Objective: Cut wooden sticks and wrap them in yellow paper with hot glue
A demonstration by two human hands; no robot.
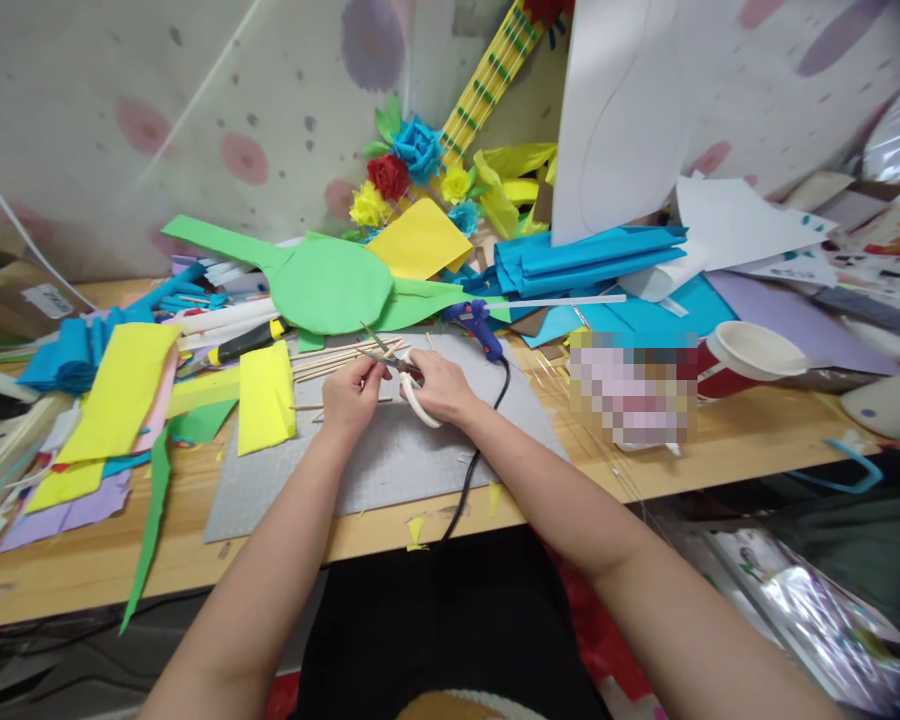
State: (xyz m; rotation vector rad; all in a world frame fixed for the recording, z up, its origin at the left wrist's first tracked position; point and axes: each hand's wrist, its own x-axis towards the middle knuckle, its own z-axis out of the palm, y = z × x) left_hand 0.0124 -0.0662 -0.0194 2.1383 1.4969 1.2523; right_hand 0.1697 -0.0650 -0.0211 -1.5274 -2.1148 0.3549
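My right hand (pixel 441 388) is closed on a pair of scissors (pixel 412 396) with white handles, the blades pointing up and to the left. Close beside the blades, my left hand (pixel 352 398) is pinched shut; a thin wooden stick (pixel 306 407) shows on both sides of it and seems to be in its grip, though the fingertips hide the contact. Several more wooden sticks (pixel 322 361) lie just beyond my left hand on the grey cutting mat (pixel 390 470). Behind my right hand rests a blue glue gun (pixel 474 322), a white glue stick coming out of its back.
Green paper shape (pixel 330 285) lies behind the mat, near paper flowers (pixel 417 147). Yellow crepe paper (pixel 267 398) and a utility knife (pixel 247 342) are on the left. A black cord (pixel 480 440) crosses the mat. To the right stands a paper cup (pixel 750 355) by blue paper (pixel 585 262).
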